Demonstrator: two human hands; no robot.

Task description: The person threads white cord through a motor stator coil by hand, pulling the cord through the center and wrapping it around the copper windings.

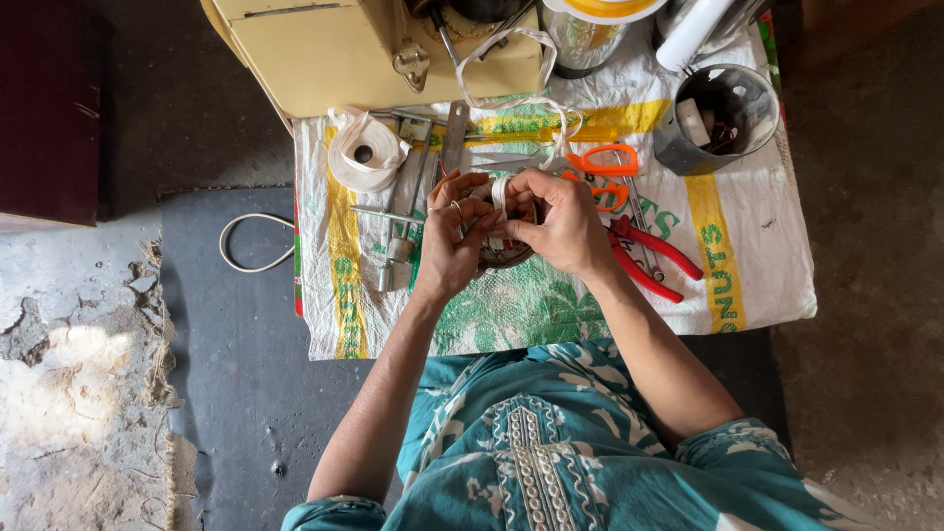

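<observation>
- Looking down from the head camera, I see both hands meeting over a round, dark metal coil-like part [503,252] held just above the printed white woven sack [747,285] that covers the work surface.
- My left hand [449,236] cups the round part from its left side, fingers curled around the rim; a ring shows on one finger. The grip is closed on the part, not spread.
- My right hand [562,221] comes in from the right, thumb and forefinger pressed together on a flat white cloth tape [500,192] where it crosses the top of the part.
- The tape runs up and away from the pinch, looping over toward the cream-coloured machine body [324,49] at the far edge. So its long axis lies roughly away from me, and the right hand is the nearer one to the free run.
- A roll of the same white tape [364,152] sits on the sack to the left, well apart from the hands.
- Orange-handled scissors [602,162] lie just beyond the right hand; red-handled pliers [649,258] lie just to its right.
- A grey metal cup [713,118] holding small parts stands at the far right.
- How far the tape wraps under the part I cannot tell.
</observation>
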